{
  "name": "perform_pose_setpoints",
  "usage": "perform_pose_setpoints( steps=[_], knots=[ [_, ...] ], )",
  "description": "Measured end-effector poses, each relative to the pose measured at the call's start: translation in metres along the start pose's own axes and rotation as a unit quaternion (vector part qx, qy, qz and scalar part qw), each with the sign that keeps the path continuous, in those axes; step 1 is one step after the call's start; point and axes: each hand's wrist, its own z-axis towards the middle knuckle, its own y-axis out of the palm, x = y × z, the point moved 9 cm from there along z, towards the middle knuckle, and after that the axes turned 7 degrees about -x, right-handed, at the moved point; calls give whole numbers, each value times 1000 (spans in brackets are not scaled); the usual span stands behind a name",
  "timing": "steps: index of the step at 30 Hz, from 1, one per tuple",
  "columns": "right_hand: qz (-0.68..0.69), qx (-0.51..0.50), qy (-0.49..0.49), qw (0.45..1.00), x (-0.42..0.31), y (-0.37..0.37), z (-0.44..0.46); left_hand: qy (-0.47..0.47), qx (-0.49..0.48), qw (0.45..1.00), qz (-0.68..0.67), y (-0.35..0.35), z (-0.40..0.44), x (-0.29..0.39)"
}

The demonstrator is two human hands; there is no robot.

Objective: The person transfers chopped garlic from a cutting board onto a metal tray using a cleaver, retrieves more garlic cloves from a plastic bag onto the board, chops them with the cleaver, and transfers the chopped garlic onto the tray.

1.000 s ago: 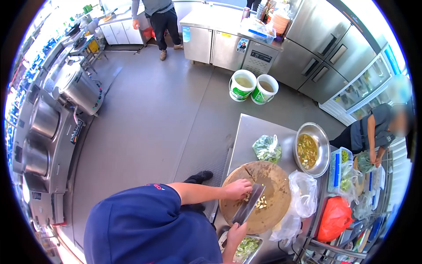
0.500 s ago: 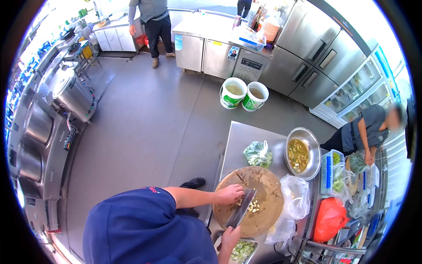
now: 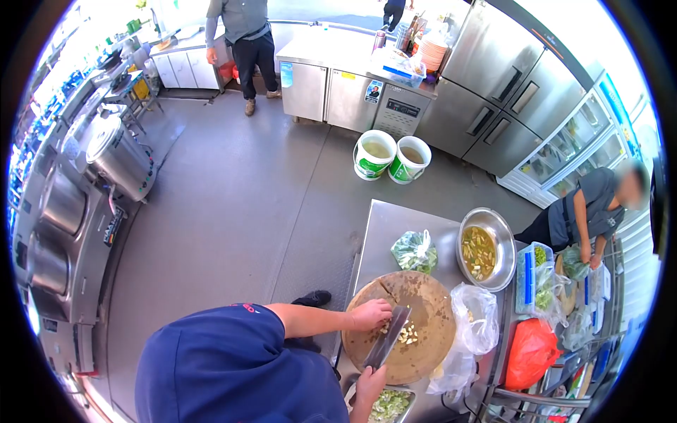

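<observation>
My right hand point(image 3: 370, 384) is closed round the handle of a cleaver point(image 3: 388, 338), whose broad blade stands on edge on a round wooden chopping board point(image 3: 430, 296). Beside the blade, my left hand point(image 3: 371, 314) rests on the board with its fingers curled over pale food pieces, mostly hidden beneath them. Small pale chopped pieces point(image 3: 407, 333) lie scattered on the other side of the blade; their kind is too small to tell. Below the board, close to my right hand, a metal tray point(image 3: 411, 404) holds chopped green vegetables.
On the steel table point(image 3: 377, 225) stand a tied bag of greens point(image 3: 415, 252), a metal bowl point(image 3: 506, 243) of liquid with cut pieces, and clear plastic bags point(image 3: 474, 317). A red bag point(image 3: 530, 352) lies right. A co-worker point(image 3: 592, 204) handles a bag; another person point(image 3: 243, 42) stands far off.
The cleaver blade has shifted slightly toward my left hand and stands steeper. My left hand stays on the board, its fingers still curled. The whole view has dropped a little.
</observation>
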Motion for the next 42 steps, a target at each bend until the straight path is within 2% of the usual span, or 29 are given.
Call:
perform_pose_setpoints(
  steps=[2,9,11,14,17,20,21,23,25,30,32,42],
  knots=[
    [-76,4,10,997,1,-1,0,-2,-2,1000,5,0,0,-1],
    [-63,-9,16,998,-1,2,-2,20,1,1000,16,-11,3,11],
    [-52,24,-16,998,11,5,1,41,50,998,11,-24,4,16],
    [-54,29,-47,997,-7,1,0,31,33,999,20,-4,8,-9],
    [-54,48,-21,997,-18,-6,-1,15,25,999,20,10,-1,-18],
    [-43,53,9,998,-10,-6,-17,-14,28,1000,-1,-13,-14,-5],
    [-44,46,-2,998,-9,-8,-22,-34,-8,999,-20,-24,-12,-2],
    [-37,46,16,998,-2,-13,-47,-16,-11,1000,-21,-17,-20,10],
    [-42,39,38,998,-24,-23,-24,-39,-38,998,-35,-21,-1,-3],
    [-42,11,47,998,-29,-13,-27,-19,-49,999,-8,-14,6,-1],
    [-50,1,54,997,-29,-11,-24,6,-20,1000,2,-13,7,-3],
    [-13,-5,75,997,-23,11,-9,0,-19,1000,-22,-15,8,-4]
  ],
)
